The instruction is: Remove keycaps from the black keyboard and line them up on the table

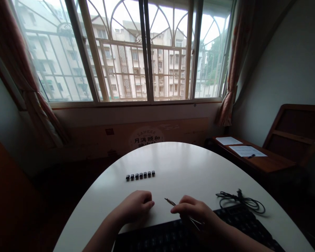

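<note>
Daylight comes through windows fronted by a metal grille, with pinkish curtains gathered at both sides and apartment blocks beyond, lighting a curved white desk while walls and brown wooden furniture look dim.

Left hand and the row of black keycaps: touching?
Apart. The head view shows a strip of bare white tabletop between the left hand and the row of black keycaps beyond it.
</note>
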A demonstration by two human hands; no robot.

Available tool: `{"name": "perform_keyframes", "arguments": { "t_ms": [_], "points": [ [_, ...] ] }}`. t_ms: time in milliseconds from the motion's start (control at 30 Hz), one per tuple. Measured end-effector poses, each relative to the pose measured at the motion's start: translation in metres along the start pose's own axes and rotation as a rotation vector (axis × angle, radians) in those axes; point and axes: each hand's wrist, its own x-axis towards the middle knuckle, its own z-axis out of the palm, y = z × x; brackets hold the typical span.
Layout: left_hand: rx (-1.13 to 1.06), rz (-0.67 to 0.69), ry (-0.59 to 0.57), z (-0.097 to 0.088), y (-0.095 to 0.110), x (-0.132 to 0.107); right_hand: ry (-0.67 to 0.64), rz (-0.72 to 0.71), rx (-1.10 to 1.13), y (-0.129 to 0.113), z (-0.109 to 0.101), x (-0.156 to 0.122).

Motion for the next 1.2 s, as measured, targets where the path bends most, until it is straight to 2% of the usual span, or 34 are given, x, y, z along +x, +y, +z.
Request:
{"name": "perform_keyframes", "arguments": {
  "t_ms": [167, 667, 833, 1200],
  "points": [
    [-0.011, 0.001, -0.003, -0.001, 0.001, -0.002, 0.021, -0.012, 0.0, 0.002, 0.001, 0.0],
    [-0.104, -0.002, 0.0, 0.0, -0.01, 0.005, -0.039, -0.033, -0.175, -0.003, -0.001, 0.006],
    [-0.095, 0.008, 0.034, 0.002, -0.012, 0.008, -0.005, -0.03, -0.188, -0.009, -0.001, 0.007],
    [-0.061, 0.004, 0.057, 0.0, -0.014, 0.011, -0.016, -0.051, -0.229, -0.003, 0.001, 0.007]
  ]
}}
